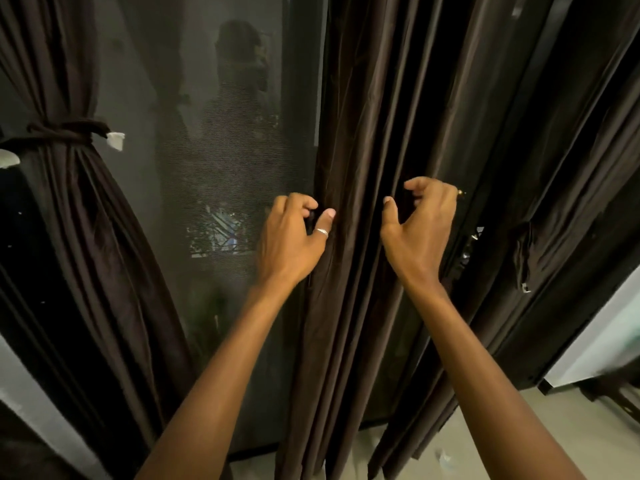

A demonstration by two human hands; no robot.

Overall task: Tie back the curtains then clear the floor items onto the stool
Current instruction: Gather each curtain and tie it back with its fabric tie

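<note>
Two dark brown curtains hang before a screened glass door. The left curtain is gathered and bound by a knotted brown tie-back. The right curtain hangs loose in long folds. My left hand, with a ring on the thumb, pinches the right curtain's left edge. My right hand is curled in front of the curtain's folds a little to the right, fingers apart; whether it grips cloth is unclear. A loose brown tie-back dangles at the right side.
The mesh screen door shows a dim reflection of a person. Pale floor lies below, with a small light scrap on it. A white panel and a dark furniture piece stand at the lower right.
</note>
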